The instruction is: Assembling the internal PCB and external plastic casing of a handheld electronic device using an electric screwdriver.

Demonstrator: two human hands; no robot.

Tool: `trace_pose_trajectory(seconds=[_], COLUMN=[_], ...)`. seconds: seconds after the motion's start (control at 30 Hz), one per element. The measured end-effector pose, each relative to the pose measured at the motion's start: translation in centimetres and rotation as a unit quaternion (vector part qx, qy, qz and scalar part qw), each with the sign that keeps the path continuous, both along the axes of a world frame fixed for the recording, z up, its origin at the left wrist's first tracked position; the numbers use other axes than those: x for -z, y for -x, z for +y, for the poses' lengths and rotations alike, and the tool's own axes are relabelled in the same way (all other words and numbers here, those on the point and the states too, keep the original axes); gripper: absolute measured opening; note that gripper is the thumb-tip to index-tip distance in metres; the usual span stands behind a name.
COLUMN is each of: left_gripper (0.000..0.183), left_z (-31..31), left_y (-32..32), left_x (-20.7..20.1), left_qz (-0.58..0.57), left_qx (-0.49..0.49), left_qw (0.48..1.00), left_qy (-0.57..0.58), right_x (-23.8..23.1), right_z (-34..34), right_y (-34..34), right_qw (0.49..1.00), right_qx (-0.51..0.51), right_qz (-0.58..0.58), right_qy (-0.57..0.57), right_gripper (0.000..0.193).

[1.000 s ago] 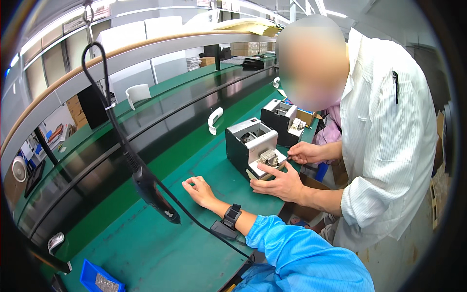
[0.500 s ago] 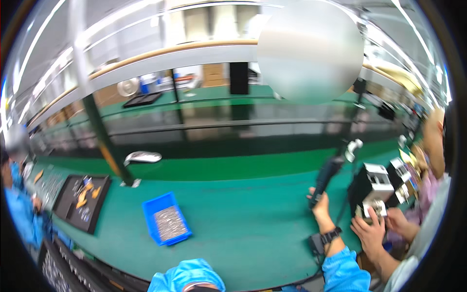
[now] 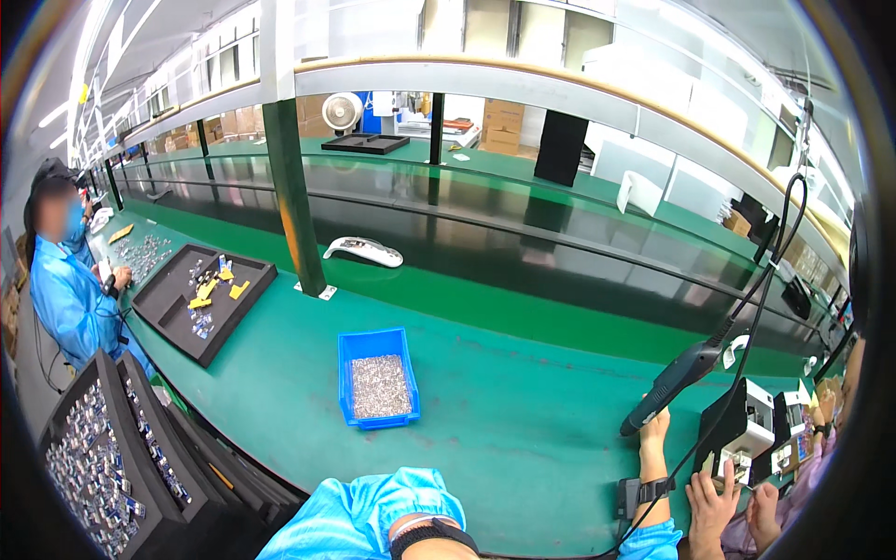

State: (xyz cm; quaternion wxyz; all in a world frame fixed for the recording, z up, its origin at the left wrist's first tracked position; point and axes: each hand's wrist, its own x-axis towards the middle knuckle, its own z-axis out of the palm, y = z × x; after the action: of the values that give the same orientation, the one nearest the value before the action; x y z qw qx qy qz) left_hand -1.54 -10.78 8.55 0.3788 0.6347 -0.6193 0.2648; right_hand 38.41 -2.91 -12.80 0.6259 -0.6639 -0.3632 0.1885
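Note:
A dark electric screwdriver [image 3: 686,375] with a black cable hangs slantwise over the right of the bench. My right hand [image 3: 655,431] is closed around its lower part, the fingers partly hidden behind it. A black band with a dark box sits on that wrist. My left arm comes in at the bottom centre in a blue sleeve [image 3: 373,499], with a black wristband [image 3: 434,534]; the left hand itself lies outside the picture. Between my arms and the bench's far side stands a blue bin [image 3: 413,411] holding many small metal parts [image 3: 381,385].
Another person's hands [image 3: 714,511] work at a black-and-white device [image 3: 747,420] on the right. A black tray [image 3: 168,327] with yellow pieces lies left. Stacked black trays [image 3: 154,457] with small parts stand lower left, near a co-worker in blue [image 3: 70,289]. A green post [image 3: 294,205] rises from the bench.
The view has swung left and sharpened, so the bin, post and trays sit farther right. The screwdriver stays in my right hand, now tilted more toward the right.

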Motion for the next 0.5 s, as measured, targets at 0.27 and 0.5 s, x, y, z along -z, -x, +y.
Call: trace_pose_trajectory(seconds=[0.27, 0.5], left_gripper=[0.059, 0.042], left_z=[1.0, 1.3], left_y=[0.1, -0.3], left_x=[-0.7, -4.7], left_qz=[0.052, 0.098], left_qx=[0.048, -0.108], left_qw=[0.994, 0.987], left_qy=[-0.081, -0.071], right_x=[-0.9, -0.5], right_z=[0.3, 0.1], right_y=[0.6, 1.0], right_qw=[0.998, 0.996], right_qx=[-0.011, 0.033], right_qz=[-0.063, -0.089], right_qy=[-0.021, 0.003], right_gripper=[0.025, 0.026])
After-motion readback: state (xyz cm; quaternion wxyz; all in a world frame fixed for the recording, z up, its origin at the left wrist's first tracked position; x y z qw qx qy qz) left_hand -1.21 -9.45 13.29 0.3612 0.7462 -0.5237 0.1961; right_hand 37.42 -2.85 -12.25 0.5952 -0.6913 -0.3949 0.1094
